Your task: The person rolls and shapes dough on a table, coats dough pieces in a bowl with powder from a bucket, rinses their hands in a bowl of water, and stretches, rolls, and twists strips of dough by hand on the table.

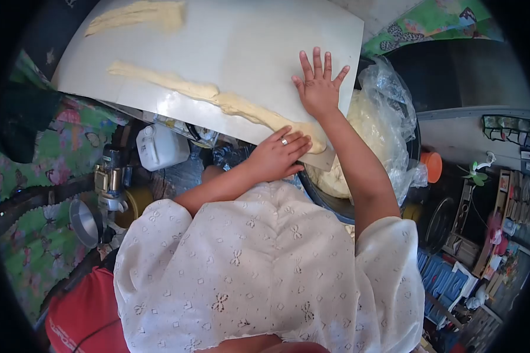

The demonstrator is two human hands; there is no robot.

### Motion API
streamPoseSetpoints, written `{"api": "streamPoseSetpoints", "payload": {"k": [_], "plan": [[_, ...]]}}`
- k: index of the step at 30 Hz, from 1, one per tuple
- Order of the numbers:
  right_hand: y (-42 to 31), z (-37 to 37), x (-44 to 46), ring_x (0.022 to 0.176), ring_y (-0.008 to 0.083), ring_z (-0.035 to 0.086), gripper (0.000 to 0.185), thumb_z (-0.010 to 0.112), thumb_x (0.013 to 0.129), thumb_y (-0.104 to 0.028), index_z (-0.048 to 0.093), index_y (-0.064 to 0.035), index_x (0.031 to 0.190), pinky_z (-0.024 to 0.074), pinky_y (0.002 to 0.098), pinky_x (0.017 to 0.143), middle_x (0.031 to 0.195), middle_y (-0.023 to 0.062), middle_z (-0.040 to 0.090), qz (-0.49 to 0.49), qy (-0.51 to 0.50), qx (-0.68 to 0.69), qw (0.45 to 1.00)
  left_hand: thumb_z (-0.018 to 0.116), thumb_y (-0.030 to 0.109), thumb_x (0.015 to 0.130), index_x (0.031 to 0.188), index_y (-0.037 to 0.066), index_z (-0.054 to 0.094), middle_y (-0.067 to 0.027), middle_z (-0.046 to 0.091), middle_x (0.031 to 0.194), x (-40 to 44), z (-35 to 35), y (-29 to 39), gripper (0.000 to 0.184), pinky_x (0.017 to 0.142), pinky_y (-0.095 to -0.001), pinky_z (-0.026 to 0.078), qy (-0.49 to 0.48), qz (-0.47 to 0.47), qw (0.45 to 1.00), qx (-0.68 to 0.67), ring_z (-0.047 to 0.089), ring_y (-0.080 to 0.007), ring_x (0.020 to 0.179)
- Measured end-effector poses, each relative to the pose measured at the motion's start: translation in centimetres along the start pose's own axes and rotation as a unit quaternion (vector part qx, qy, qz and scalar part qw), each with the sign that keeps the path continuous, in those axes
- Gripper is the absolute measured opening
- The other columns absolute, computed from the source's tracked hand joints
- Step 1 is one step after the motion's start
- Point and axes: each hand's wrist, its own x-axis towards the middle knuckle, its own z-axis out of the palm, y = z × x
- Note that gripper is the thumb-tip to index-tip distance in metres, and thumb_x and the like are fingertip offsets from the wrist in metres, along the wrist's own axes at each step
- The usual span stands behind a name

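Note:
A long strip of pale dough (241,106) lies slantwise along the near side of the white board (259,35). My left hand (280,153), with a ring on one finger, rests at the strip's right end. Its fingers are stretched out and lie against the dough. Farther up, my right hand (321,88) is spread wide over the board's right part, its palm down and holding nothing. I cannot tell whether it touches the surface. A second piece of dough (138,16) lies at the far left of the board.
Right of the board, a dark basin (318,191) holds a large dough mass (362,123) partly under clear plastic (388,94). An orange container (431,167) stands beyond it. Below the board's left edge is a white jug (162,147); a metal pan (84,222) is further left.

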Motion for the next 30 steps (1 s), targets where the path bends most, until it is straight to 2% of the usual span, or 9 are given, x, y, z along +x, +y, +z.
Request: {"api": "streamPoseSetpoints", "payload": {"k": [4, 5, 12, 16, 18, 24, 26, 28, 30], "plan": [[-3.0, -1.0, -2.0, 0.137, 0.0356, 0.023, 0.063, 0.043, 0.09, -0.049, 0.028, -0.0223, 0.145, 0.0052, 0.0732, 0.1, 0.151, 0.0105, 0.023, -0.124, -0.125, 0.188, 0.966, 0.058, 0.042, 0.083, 0.129, 0.006, 0.049, -0.0077, 0.05, 0.131, -0.5, 0.4, 0.1, 0.059, 0.11, -0.0416, 0.025, -0.008, -0.008, 1.0, -0.017, 0.043, -0.021, 0.126], [-3.3, 0.7, -1.5, 0.136, 0.0366, 0.025, 0.063, 0.043, 0.09, -0.049, 0.028, -0.0217, 0.145, 0.0054, 0.0727, 0.101, 0.15, 0.0143, 0.024, -0.008, 0.021, 0.19, 0.982, 0.061, 0.039, 0.083, 0.128, 0.005, 0.05, -0.0091, 0.05, 0.13, -0.4, 0.2, 0.2, 0.058, 0.109, -0.042, 0.026, -0.002, -0.012, 0.999, -0.04, 0.044, -0.0228, 0.125], [-5.5, -0.7, -0.6, 0.137, 0.0371, 0.023, 0.063, 0.043, 0.092, -0.047, 0.024, -0.0193, 0.146, 0.003, 0.0698, 0.102, 0.151, 0.0177, 0.018, -0.086, -0.083, 0.21, 0.97, 0.067, 0.031, 0.079, 0.111, 0.003, 0.06, -0.0113, 0.056, 0.116, -2.3, -1.9, -2.0, 0.043, 0.106, -0.0452, 0.032, 0.064, -0.16, 0.985, -0.026, 0.05, -0.0274, 0.117], [-4.1, 0.7, 2.6, 0.135, 0.0403, 0.026, 0.068, 0.045, 0.091, -0.048, 0.023, -0.016, 0.146, 0.0054, 0.0724, 0.1, 0.151, 0.0191, 0.019, -0.027, 0.025, 0.069, 0.997, 0.068, 0.028, 0.078, 0.105, 0.003, 0.062, -0.0108, 0.059, 0.106, -2.6, -1.7, -1.8, 0.037, 0.106, -0.0456, 0.033, 0.11, -0.142, 0.984, 0.003, 0.054, -0.0269, 0.109], [-6.7, 1.0, 0.9, 0.136, 0.0365, 0.025, 0.067, 0.043, 0.091, -0.05, 0.023, -0.0189, 0.147, 0.0066, 0.0725, 0.1, 0.151, 0.0156, 0.02, -0.014, 0.057, 0.233, 0.971, 0.067, 0.027, 0.078, 0.107, 0.003, 0.062, -0.0121, 0.059, 0.106, -2.8, -1.4, -2.0, 0.038, 0.105, -0.0459, 0.033, 0.117, -0.143, 0.983, -0.006, 0.053, -0.028, 0.11], [-6.0, 1.3, 3.3, 0.136, 0.0349, 0.027, 0.066, 0.042, 0.09, -0.053, 0.027, -0.0205, 0.145, 0.0048, 0.0719, 0.101, 0.151, 0.014, 0.022, -0.034, 0.054, 0.032, 0.997, 0.067, 0.024, 0.078, 0.108, 0.001, 0.06, -0.0127, 0.057, 0.106, -3.4, -1.8, -1.4, 0.038, 0.104, -0.0468, 0.035, 0.112, -0.132, 0.984, -0.04, 0.053, -0.0302, 0.109], [-8.9, 0.5, 1.5, 0.138, 0.034, 0.023, 0.062, 0.039, 0.091, -0.052, 0.027, -0.0234, 0.145, 0.003, 0.072, 0.101, 0.152, 0.0109, 0.022, -0.046, 0.084, 0.248, 0.964, 0.066, 0.027, 0.079, 0.111, 0.001, 0.059, -0.0132, 0.056, 0.11, -3.9, -2.5, -2.5, 0.042, 0.105, -0.0466, 0.034, 0.134, -0.147, 0.979, -0.048, 0.051, -0.03, 0.112], [-7.9, -0.4, 2.1, 0.138, 0.0354, 0.021, 0.062, 0.039, 0.092, -0.052, 0.027, -0.0233, 0.145, 0.0027, 0.0731, 0.1, 0.151, 0.0119, 0.022, -0.131, -0.103, 0.234, 0.958, 0.066, 0.029, 0.08, 0.113, 0.001, 0.057, -0.0137, 0.056, 0.114, -3.8, -2.4, -3.2, 0.045, 0.105, -0.0465, 0.032, 0.145, -0.176, 0.971, -0.074, 0.05, -0.0298, 0.115], [-7.3, 1.1, 3.7, 0.138, 0.0349, 0.022, 0.062, 0.043, 0.09, -0.052, 0.028, -0.0255, 0.144, 0.0028, 0.0703, 0.102, 0.152, 0.0115, 0.02, 0.028, 0.002, 0.109, 0.994, 0.064, 0.036, 0.08, 0.119, 0.001, 0.054, -0.0145, 0.052, 0.124, -3.6, -3.6, -3.8, 0.054, 0.108, -0.0466, 0.028, 0.125, -0.194, 0.972, 0.049, 0.045, -0.0294, 0.123]]}}
